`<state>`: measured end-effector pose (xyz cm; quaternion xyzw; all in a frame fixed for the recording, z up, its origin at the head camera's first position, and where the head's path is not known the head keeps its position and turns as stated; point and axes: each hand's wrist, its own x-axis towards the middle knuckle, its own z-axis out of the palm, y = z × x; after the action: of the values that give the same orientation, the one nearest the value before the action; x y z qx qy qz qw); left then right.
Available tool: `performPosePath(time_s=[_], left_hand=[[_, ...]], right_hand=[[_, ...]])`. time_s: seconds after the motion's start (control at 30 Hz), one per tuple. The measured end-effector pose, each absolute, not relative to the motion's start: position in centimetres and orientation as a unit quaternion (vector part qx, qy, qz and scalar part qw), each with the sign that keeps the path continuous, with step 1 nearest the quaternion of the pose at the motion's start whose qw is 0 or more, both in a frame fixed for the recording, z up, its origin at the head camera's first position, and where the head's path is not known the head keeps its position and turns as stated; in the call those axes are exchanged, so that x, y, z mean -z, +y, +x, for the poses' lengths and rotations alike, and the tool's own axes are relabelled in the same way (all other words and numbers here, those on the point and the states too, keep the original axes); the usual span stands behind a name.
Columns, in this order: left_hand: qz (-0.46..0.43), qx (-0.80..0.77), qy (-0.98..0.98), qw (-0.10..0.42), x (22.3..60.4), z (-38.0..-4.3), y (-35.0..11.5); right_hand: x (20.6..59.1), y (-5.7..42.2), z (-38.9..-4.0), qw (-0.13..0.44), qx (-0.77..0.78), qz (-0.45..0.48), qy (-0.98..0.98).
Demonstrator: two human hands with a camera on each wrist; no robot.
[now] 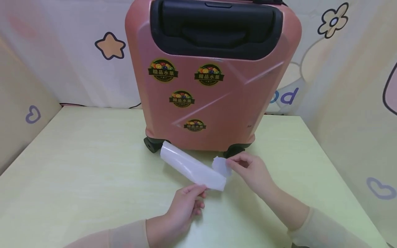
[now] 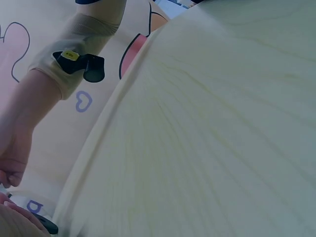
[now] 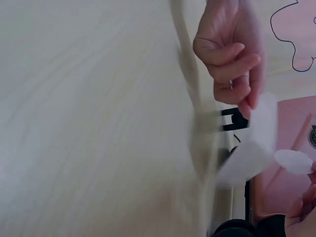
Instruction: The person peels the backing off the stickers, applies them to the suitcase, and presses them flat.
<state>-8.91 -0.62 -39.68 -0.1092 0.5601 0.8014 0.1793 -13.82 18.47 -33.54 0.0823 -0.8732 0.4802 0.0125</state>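
Observation:
My left hand pinches the lower edge of a curled white glossy sheet that looks like sticker backing. In my right hand, thumb and fingertips pinch a small rounded sticker, showing a white side, close to the sheet's right end. The right wrist view shows the sheet hanging from the left hand's fingertips, with the sticker beside it. Behind both hands stands a pink suitcase bearing several round fruit stickers with dark banners across them.
The suitcase rests on black wheels on a pale table. Its black handle panel is at the top. Printed curtains with stars, flowers and hearts enclose the back and sides.

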Motion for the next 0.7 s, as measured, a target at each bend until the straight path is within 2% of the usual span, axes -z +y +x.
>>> performPosePath(time_s=[0.1, 0.33, 0.43, 0.53, 0.7], left_hand=[[-0.11, -0.797, 0.562, 0.191, 39.9, -9.0, -0.8], [-0.077, -0.785, 0.56, 0.255, 39.8, -9.3, -1.4], [-0.059, -0.783, 0.563, 0.259, 38.6, -9.5, -1.7], [-0.051, -0.791, 0.558, 0.245, 36.9, -10.1, -1.9], [-0.049, -0.802, 0.557, 0.211, 34.8, -11.2, -2.2]], right_hand=[[33.4, 18.7, -14.0, 0.034, -0.495, 0.082, -0.864], [33.2, 18.9, -14.0, 0.052, -0.5, 0.092, -0.86], [33.3, 18.8, -13.9, 0.085, -0.472, 0.122, -0.869], [33.4, 18.6, -13.6, 0.171, -0.412, 0.213, -0.869], [33.4, 17.9, -13.6, 0.374, -0.278, 0.431, -0.773]])
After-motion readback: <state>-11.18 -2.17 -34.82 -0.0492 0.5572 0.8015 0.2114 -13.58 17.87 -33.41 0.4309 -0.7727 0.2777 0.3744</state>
